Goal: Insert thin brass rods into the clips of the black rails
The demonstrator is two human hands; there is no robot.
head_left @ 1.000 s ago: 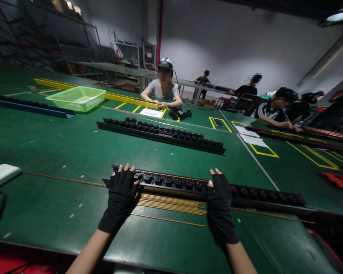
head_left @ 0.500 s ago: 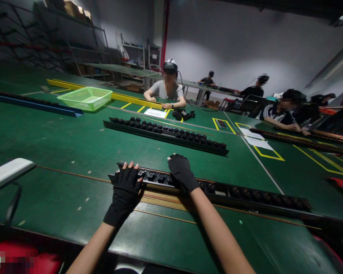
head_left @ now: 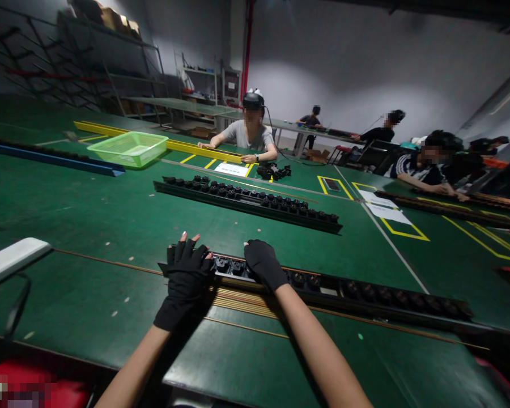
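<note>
A long black rail [head_left: 391, 292] with a row of black parts in it lies across the green table. Over its left end is my left hand [head_left: 187, 275], in a black fingerless glove, fingers spread. My right hand [head_left: 264, 263], gloved the same way, rests on the rail further right with its fingers curled; whatever is under them is hidden. Several thin copper-coloured rods [head_left: 242, 300] lie on the near side of the rail, partly below my wrists.
Beyond lies a second black rail with parts [head_left: 246, 203]. Further back are a green basket [head_left: 130, 148], a yellow rail [head_left: 204, 150] and a person [head_left: 249, 133] touching it. A white object [head_left: 15, 260] is at left; other people sit at right.
My left hand's fingers have lifted and spread at the rail's left end. My right hand has shifted slightly left and down. The person opposite has moved one hand left along the yellow rail.
</note>
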